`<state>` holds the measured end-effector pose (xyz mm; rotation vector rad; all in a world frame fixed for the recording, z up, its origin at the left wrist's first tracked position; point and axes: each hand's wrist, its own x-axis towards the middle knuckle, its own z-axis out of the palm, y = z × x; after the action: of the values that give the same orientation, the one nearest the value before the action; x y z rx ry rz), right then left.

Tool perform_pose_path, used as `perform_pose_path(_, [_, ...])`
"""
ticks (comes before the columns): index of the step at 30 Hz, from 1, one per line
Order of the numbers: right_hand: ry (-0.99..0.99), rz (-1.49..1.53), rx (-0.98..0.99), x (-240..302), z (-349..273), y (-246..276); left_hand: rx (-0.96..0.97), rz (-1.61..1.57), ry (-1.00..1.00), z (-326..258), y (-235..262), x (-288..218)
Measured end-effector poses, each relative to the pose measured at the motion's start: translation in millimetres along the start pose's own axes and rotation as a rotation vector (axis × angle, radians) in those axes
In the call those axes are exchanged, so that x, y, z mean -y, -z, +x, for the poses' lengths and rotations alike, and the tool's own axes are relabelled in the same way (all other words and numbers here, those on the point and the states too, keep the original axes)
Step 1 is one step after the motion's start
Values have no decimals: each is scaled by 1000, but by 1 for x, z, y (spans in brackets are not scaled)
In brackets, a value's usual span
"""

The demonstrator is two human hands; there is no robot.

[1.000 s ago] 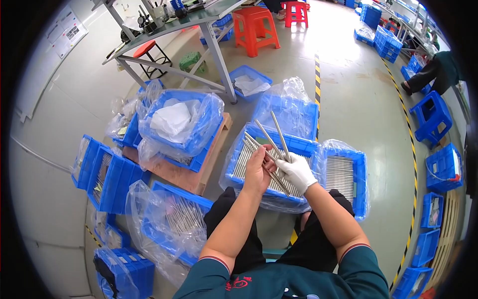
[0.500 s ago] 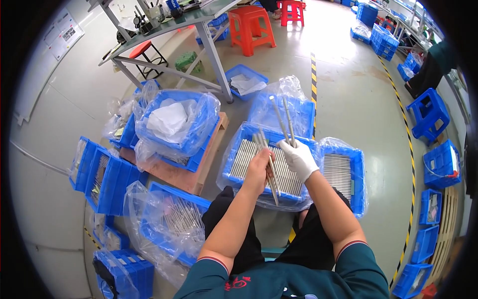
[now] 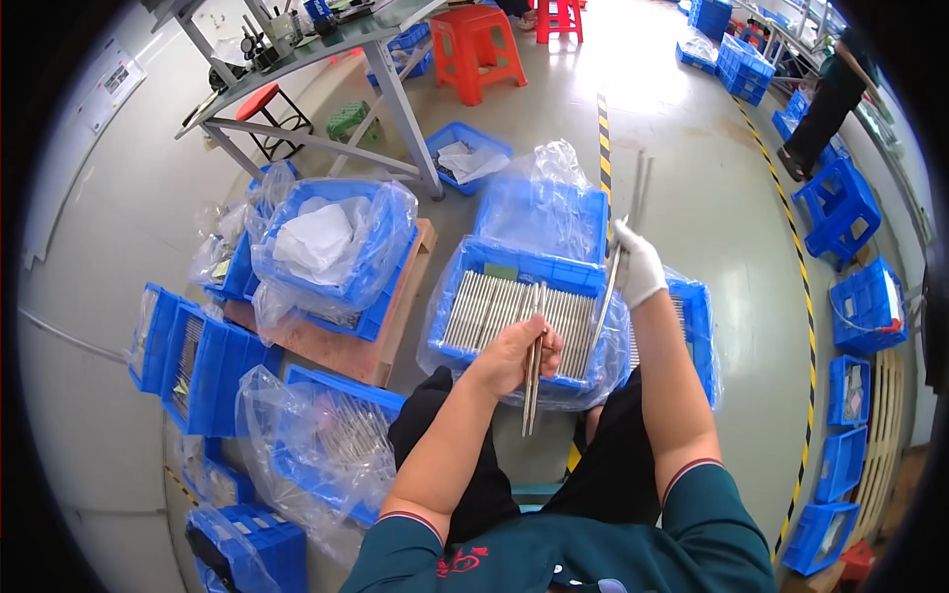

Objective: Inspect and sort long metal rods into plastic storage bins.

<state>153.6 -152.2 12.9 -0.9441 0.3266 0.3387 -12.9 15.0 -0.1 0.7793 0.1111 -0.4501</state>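
My bare left hand [image 3: 514,358] is closed around a few thin metal rods [image 3: 531,400], held over the near side of a blue bin [image 3: 534,259]. Inside that bin lies a row of similar metal rods [image 3: 484,306], side by side. My right hand [image 3: 643,267], in a white glove, is raised to the right of the bin. Its fingers grip slender metal rods [image 3: 606,301]; the upper ends are smeared by motion, so I cannot tell how many. Just beyond my right forearm, a second blue bin [image 3: 704,336] with rods is partly hidden.
A plastic-lined blue bin [image 3: 402,232] rests on a wooden pallet [image 3: 390,336] to the left. Nearer, another bin [image 3: 297,374] holds loose rods under clear plastic. Farther off stand a workbench [image 3: 346,42], a red stool [image 3: 476,54] and a blue stool [image 3: 840,203]. A person [image 3: 835,99] is at far right.
My right hand has moved right and slightly up, away from my left, carrying its rods. My left hand has turned its rods more upright. The person at far right shows more fully.
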Motion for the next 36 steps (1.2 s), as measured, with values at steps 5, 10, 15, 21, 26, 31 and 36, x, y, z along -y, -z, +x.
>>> perform_pose_path(5, [-92,-627,368,-19,-59,-15,141,-129,-60,12,-1,-7])
perform_pose_path(10, [-127,-927,465,-36,-64,-25,37,-74,-35,5,-2,0])
perform_pose_path(15, [173,-1054,403,-42,-66,-32,-44,-140,-106,6,11,-7])
perform_pose_path(21, [145,-1046,341,-27,-95,-25,-360,-184,-522,5,22,-31])
perform_pose_path(26, [122,-1173,442,-29,-103,-18,-359,-381,-621,3,35,-42])
perform_pose_path(31, [235,-1348,426,-38,-102,-20,-333,-351,-594,2,32,-36])
perform_pose_path(36, [103,-1038,408,-44,-109,-31,-371,-198,-530,12,15,-20])
